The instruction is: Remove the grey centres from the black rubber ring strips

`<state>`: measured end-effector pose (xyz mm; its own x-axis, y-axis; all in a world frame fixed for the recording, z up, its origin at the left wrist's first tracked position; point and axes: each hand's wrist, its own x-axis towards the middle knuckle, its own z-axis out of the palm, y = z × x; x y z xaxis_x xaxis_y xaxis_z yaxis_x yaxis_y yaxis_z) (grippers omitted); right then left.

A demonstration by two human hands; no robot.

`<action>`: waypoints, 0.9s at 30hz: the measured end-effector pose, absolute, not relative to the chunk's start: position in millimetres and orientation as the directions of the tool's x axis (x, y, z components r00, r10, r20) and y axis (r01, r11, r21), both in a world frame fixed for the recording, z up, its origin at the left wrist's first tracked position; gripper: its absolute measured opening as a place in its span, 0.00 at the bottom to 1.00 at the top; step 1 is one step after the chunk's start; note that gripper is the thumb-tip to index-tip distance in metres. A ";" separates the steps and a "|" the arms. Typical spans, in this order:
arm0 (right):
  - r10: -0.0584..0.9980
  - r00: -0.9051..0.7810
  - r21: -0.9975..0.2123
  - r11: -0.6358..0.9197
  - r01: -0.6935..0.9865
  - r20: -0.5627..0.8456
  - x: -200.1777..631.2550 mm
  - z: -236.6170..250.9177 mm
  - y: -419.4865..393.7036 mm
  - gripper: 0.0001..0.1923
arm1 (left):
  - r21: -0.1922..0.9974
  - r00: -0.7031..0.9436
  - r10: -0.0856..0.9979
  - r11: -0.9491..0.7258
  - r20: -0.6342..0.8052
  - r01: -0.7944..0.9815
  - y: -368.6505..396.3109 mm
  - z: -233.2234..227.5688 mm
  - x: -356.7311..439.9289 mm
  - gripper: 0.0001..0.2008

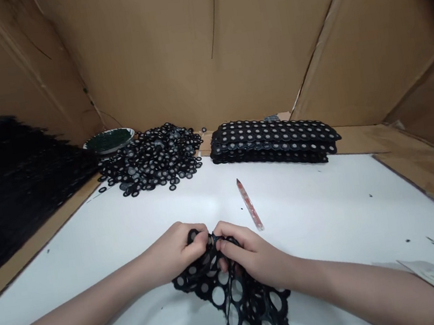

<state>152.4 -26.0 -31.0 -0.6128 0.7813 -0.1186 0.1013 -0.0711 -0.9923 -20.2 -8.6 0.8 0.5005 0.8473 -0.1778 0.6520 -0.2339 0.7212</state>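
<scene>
Black punched sheet [238, 303] (full of round holes) trails toward the person; left hand [179, 250] and right hand [249, 253] both pinch its far edge, equally near.

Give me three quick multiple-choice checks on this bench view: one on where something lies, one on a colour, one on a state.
1. Where does the pen lie?
A. On the white table, beyond the right hand
B. Inside the green dish
C. On top of the stacked sheets

2. What colour is the punched sheet in the hands?
A. White
B. Black
C. Red

3. How do the hands stand on that sheet?
A. Both hands grip its far edge
B. Only the left hand touches it
C. Both hands are off it

Answers:
1 A: the pen rests on the bare white table, between the right hand and the stacked sheets.
2 B: the sheet is black, with round holes.
3 A: the left hand and the right hand both pinch its far edge.
</scene>
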 end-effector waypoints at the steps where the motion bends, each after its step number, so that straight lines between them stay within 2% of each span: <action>1: 0.785 -0.606 -0.991 -0.081 0.104 -0.128 152.0 -31.5 -25.8 0.07 | 0.710 0.476 0.861 -0.220 -0.181 0.668 -7.9 1.2 -20.4 0.14; 4: 0.806 -0.575 -0.989 -0.125 0.075 -0.145 150.0 -32.2 -22.9 0.08 | 0.699 0.395 0.897 -0.153 -0.198 0.699 -3.8 3.8 -23.6 0.12; 9: 0.838 -0.523 -0.983 -0.183 -0.002 -0.155 147.8 -31.7 -16.9 0.08 | 0.827 0.263 0.904 0.151 -0.337 0.542 16.5 16.0 -44.2 0.14; 11: 0.858 -0.488 -0.982 -0.188 -0.013 -0.158 148.2 -33.4 -17.7 0.06 | 0.843 0.171 0.942 0.165 -0.288 0.512 33.9 23.8 -62.0 0.14; 13: 0.870 -0.471 -0.985 -0.170 -0.006 -0.147 148.5 -35.9 -19.9 0.06 | 0.838 0.061 0.984 0.111 -0.169 0.533 57.9 33.7 -82.9 0.15; 16: 0.857 -0.499 -0.990 -0.139 0.014 -0.127 147.8 -39.3 -22.3 0.09 | 0.757 -0.050 0.997 0.071 -0.050 0.650 104.2 51.8 -107.3 0.13; 20: 0.841 -0.520 -0.987 -0.154 0.037 -0.151 146.9 -39.6 -20.4 0.10 | 0.586 -0.154 0.981 0.057 0.117 0.808 174.8 74.8 -109.3 0.13; 24: 0.812 -0.550 -0.978 -0.198 0.058 -0.197 147.5 -38.3 -14.7 0.10 | 0.469 -0.156 0.950 0.011 0.271 0.883 232.5 83.0 -95.5 0.11; 27: 0.792 -0.577 -0.976 -0.211 0.052 -0.201 148.0 -39.8 -10.1 0.10 | 0.446 -0.093 0.961 -0.034 0.260 0.895 257.9 76.5 -93.2 0.12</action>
<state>148.0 -10.1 -39.8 -0.5765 0.7918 -0.2014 0.0518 -0.2106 -0.9762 -93.2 257.9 76.5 -0.0935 0.9609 0.2605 0.8945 -0.0338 0.4458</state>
